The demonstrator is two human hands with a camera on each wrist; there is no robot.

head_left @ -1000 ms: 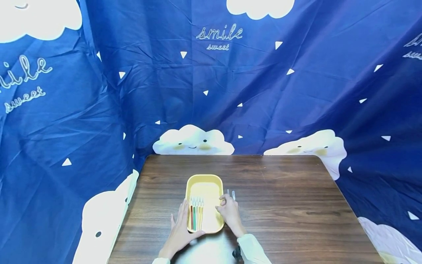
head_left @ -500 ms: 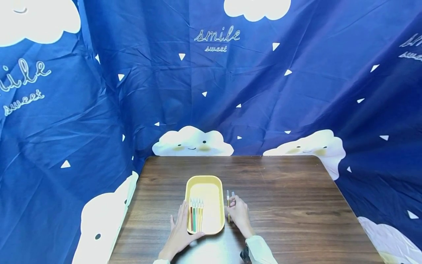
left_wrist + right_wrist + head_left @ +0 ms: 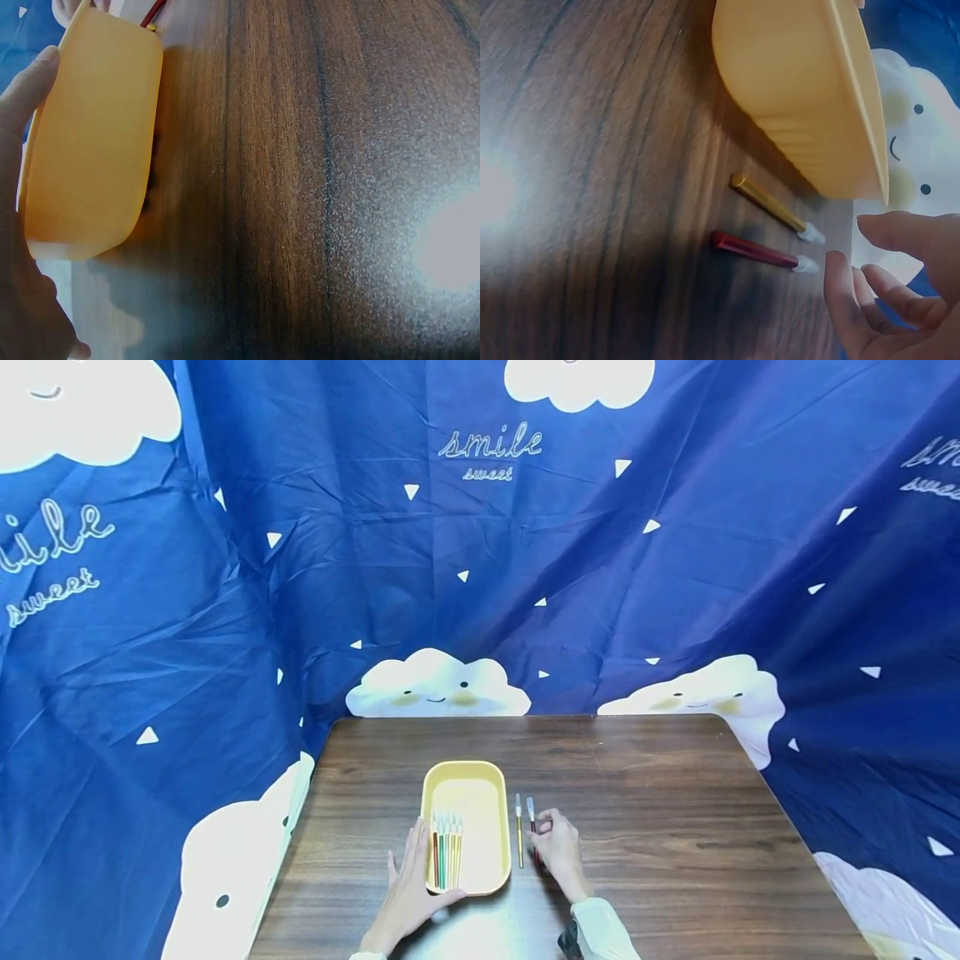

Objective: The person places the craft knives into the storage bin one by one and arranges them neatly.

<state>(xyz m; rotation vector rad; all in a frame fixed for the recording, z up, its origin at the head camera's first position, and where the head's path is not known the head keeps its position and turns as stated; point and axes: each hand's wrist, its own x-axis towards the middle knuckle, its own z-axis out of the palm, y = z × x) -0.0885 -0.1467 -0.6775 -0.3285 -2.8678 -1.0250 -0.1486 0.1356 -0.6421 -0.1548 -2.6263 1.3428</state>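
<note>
My left hand (image 3: 406,889) rests against the near left corner of a yellow tray (image 3: 504,793), its fingers along the left side and thumb by the near edge. Inside the tray's left half, several slim pen-like tools (image 3: 447,852) lie side by side, with red, green and gold barrels and clear caps. On the table to the right lie a gold pen-like tool (image 3: 769,202) and a red pen-like tool (image 3: 754,250), both clear-capped. Close beside the red one is my right hand (image 3: 561,856). In the right wrist view its thumb and fingers are apart with nothing between them.
The brown wood table (image 3: 660,827) extends to the right and behind the tray. A blue cloth (image 3: 480,552) with white clouds and triangles hangs behind and around it. Glare brightens the table's near part.
My right hand has moved right from the tray's right rim to beside the red pen-like tool. The gold one now shows fully on the table. My left hand has stayed at the tray.
</note>
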